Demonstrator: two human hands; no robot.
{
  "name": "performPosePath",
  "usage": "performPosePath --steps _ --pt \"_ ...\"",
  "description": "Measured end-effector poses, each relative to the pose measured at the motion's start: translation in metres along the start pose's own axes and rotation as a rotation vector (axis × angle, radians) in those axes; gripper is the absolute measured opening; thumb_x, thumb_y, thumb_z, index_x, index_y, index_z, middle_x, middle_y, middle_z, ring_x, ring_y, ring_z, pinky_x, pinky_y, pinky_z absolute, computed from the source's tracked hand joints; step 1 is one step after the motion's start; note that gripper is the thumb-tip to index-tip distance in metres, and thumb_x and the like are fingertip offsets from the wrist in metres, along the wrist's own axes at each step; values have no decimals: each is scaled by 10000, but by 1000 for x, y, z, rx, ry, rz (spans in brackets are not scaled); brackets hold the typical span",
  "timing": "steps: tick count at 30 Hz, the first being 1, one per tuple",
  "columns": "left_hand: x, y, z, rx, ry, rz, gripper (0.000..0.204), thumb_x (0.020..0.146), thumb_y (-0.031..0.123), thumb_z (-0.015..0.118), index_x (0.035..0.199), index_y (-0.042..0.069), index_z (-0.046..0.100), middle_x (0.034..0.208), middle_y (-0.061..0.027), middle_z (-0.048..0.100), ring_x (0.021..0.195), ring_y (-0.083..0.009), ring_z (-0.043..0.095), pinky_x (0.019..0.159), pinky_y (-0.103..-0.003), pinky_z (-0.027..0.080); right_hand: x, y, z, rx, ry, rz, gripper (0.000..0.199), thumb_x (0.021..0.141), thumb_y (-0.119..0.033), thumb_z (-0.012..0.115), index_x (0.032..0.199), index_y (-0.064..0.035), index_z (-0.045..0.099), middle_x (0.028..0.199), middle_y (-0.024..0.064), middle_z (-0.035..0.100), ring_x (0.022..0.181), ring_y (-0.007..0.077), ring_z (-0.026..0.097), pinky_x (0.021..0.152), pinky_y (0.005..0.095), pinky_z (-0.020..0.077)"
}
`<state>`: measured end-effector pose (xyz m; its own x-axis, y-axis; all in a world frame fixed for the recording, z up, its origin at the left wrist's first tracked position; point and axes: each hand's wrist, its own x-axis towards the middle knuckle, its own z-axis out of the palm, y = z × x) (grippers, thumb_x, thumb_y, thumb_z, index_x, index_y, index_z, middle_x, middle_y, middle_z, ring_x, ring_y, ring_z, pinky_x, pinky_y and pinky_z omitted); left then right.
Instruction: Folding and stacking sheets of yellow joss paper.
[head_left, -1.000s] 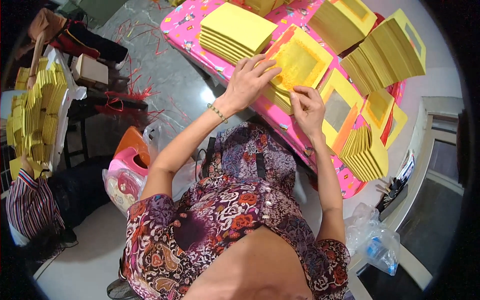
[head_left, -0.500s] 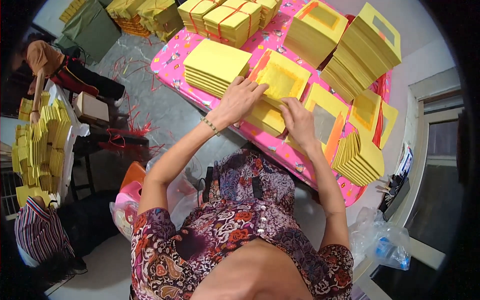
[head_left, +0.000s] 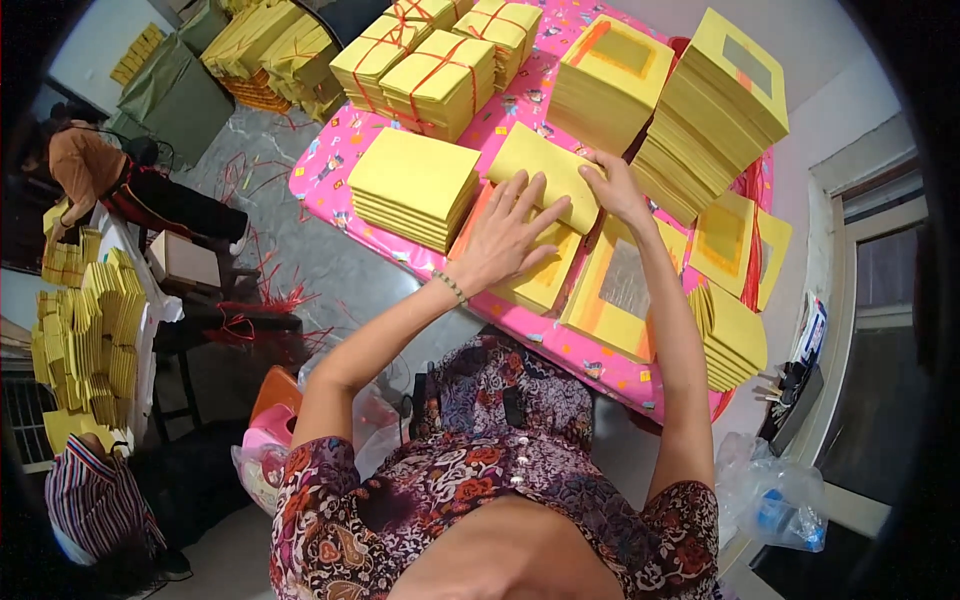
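Observation:
A yellow paper sheet (head_left: 540, 165) is curled over on top of a low stack of yellow paper (head_left: 537, 288) near the table's front edge. My left hand (head_left: 508, 238) lies on the stack and the sheet's near part, fingers spread. With thumb and fingers, my right hand (head_left: 618, 190) grips the sheet's right end. An orange strip (head_left: 472, 225) shows beside my left hand. Just left stands a neat pile of folded yellow papers (head_left: 415, 175). Under my right forearm is a yellow stack with a grey patch (head_left: 628, 282).
Red-tied yellow bundles (head_left: 440, 80) and tall yellow stacks (head_left: 715, 120) stand farther back on the pink table (head_left: 320, 180). More folded papers (head_left: 735, 340) are at the right. One person (head_left: 90, 160) bends over a side table at left; a striped sleeve (head_left: 100, 490) shows below.
The sheet has been turned over away from me, and its plain side now covers the orange-edged face. My right hand has moved farther out; my left hand has flattened and spread.

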<state>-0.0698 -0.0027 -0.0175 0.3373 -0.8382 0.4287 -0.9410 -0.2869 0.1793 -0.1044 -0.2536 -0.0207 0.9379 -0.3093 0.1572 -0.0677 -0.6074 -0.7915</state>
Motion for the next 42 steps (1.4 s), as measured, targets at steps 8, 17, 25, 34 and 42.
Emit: performPosePath --steps 8,17,25,34,42 --pt "4 -7 18 6 -73 -57 702 938 613 503 1535 272 360 1558 -227 306 1436 -453 265 1176 -567 212 14 -3 6 -437 8 -26 348 919 -276 634 1141 -8 655 1110 220 653 1066 392 611 934 467 468" --pt "7 -5 18 5 -94 -49 714 941 604 496 1533 229 361 1539 -245 318 1429 -456 268 1183 -564 195 39 -9 30 -238 -148 -1 331 960 -258 556 1155 -5 642 1150 229 652 1102 396 603 944 484 465" --pt "7 -6 15 -32 -125 -64 694 952 612 481 1535 254 361 1541 -224 326 1417 -458 280 1175 -579 205 33 -10 34 -295 -128 18 342 962 -262 554 1165 3 628 1126 234 638 1088 403 600 941 490 466" --pt "6 -7 14 -97 -139 -44 766 924 650 500 1537 214 355 1536 -259 319 1423 -485 264 1181 -582 195 30 -10 39 -310 -97 -6 350 962 -258 565 1199 -5 610 1138 224 625 1104 391 591 941 488 466" --pt "6 -6 13 -112 -171 -33 854 883 688 527 1513 129 387 1528 -295 310 1427 -500 249 1183 -581 188 7 -23 41 -463 144 -205 316 939 -186 591 1193 1 594 1156 199 616 1137 382 567 958 498 452"
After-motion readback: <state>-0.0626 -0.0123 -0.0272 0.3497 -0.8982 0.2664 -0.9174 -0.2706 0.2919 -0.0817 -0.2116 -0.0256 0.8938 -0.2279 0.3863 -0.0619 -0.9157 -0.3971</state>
